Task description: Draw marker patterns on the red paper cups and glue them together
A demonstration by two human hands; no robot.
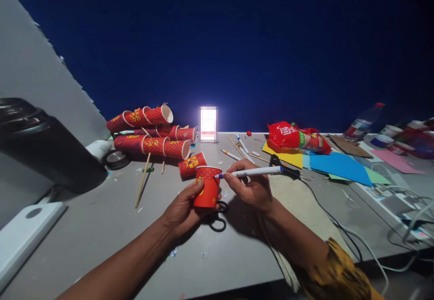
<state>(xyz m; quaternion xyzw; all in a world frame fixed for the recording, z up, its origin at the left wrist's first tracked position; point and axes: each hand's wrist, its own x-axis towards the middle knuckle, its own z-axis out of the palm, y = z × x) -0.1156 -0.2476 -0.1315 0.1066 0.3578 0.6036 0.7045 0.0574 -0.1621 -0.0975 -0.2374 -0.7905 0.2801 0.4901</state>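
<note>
A red paper cup (207, 195) with a dark scale pattern near its rim is held upright in my left hand (185, 205), thumb across its side. My right hand (251, 189) grips a white acrylic marker (259, 171) like a pen. The marker's blue tip meets the patterned band on the cup, or nearly so. Behind the cup, another red cup (191, 164) lies on its side. Black scissor handles (217, 222) show on the table just below the held cup, their blades hidden.
Stacked red cups (152, 146) lie at the back left, beside a large black bottle (44, 142). Wooden sticks (143, 182) and loose markers (230, 154) are scattered about. A red plastic packet (294, 138), coloured paper (339, 166) and a power strip with cables (395, 200) occupy the right.
</note>
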